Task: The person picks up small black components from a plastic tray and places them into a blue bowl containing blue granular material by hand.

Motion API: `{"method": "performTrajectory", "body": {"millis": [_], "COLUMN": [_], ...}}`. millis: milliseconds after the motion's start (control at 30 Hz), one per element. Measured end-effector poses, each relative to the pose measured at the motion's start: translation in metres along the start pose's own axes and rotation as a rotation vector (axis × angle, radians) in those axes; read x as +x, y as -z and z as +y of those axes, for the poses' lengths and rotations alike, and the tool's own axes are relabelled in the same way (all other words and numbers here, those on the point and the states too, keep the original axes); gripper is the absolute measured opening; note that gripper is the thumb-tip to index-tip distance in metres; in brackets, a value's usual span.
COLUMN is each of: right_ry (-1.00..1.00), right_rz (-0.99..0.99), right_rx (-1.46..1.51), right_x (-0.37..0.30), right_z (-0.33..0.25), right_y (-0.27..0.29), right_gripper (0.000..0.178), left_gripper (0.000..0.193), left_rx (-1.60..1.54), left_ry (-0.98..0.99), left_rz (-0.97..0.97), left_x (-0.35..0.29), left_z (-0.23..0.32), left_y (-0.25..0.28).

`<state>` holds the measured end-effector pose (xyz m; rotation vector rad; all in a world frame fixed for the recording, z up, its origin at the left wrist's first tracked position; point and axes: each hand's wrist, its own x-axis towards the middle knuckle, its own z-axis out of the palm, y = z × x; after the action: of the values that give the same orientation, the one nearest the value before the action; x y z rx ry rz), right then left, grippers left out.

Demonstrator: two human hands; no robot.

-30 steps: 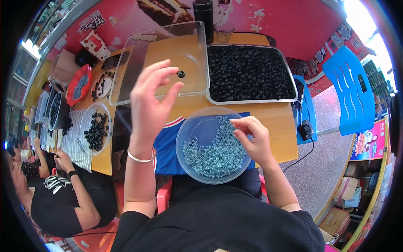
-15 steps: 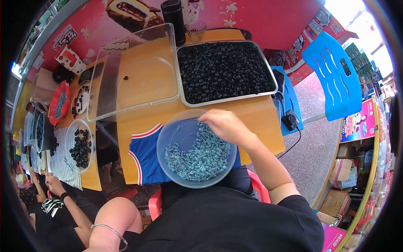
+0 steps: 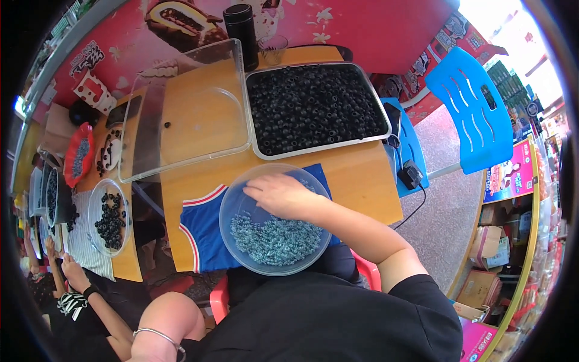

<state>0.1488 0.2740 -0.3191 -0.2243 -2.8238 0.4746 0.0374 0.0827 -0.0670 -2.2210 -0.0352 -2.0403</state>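
Observation:
A translucent round bowl point(image 3: 228, 244) rests at the table's front edge by my lap, partly on a blue cloth with red-and-white trim point(image 3: 202, 220). Many small bluish coil-like pieces point(image 3: 277, 241), resembling little springs, are heaped along its near side. My right hand point(image 3: 280, 194) is inside the bowl's far part, palm down, with fingers stretched leftward over the bare bottom. Nothing shows in its fingers, though their undersides are hidden. On the left, my bent arm wears a silver bangle point(image 3: 158, 333); my left hand lies outside the picture.
Behind the bowl stands a tray of black ring-like parts point(image 3: 319, 108); left of it is a clear lid-like tray point(image 3: 187, 163). A black bottle point(image 3: 241, 36) and glass point(image 3: 273, 49) stand behind. A blue chair point(image 3: 470, 114) is right; co-workers' hands point(image 3: 73, 273) show left.
My right hand has moved from the bowl's far right rim leftward into its far left part, and its fingers have stretched out. The whole view has shifted slightly.

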Motion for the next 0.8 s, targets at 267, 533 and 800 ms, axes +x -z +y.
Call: {"method": "performTrajectory", "body": {"millis": [267, 533, 800], "right_ry": [-0.158, -0.328, -0.303], "right_rz": [0.046, 0.358, 0.176], "right_rx": [0.413, -0.048, -0.298], "right_x": [-0.008, 0.009, 0.030], "right_z": [0.016, 0.094, 0.093], "right_y": [0.041, 0.055, 0.036], "right_gripper": [0.015, 0.022, 0.023], "left_gripper": [0.013, 0.023, 0.022], "left_rx": [-0.498, 0.033, 0.015], "left_ry": [0.204, 1.260, 1.765], "left_rz": [-0.069, 0.085, 0.087], "left_x": [-0.011, -0.126, -0.229], "left_z": [-0.004, -0.033, -0.078], "left_y": [0.011, 0.007, -0.020]}}
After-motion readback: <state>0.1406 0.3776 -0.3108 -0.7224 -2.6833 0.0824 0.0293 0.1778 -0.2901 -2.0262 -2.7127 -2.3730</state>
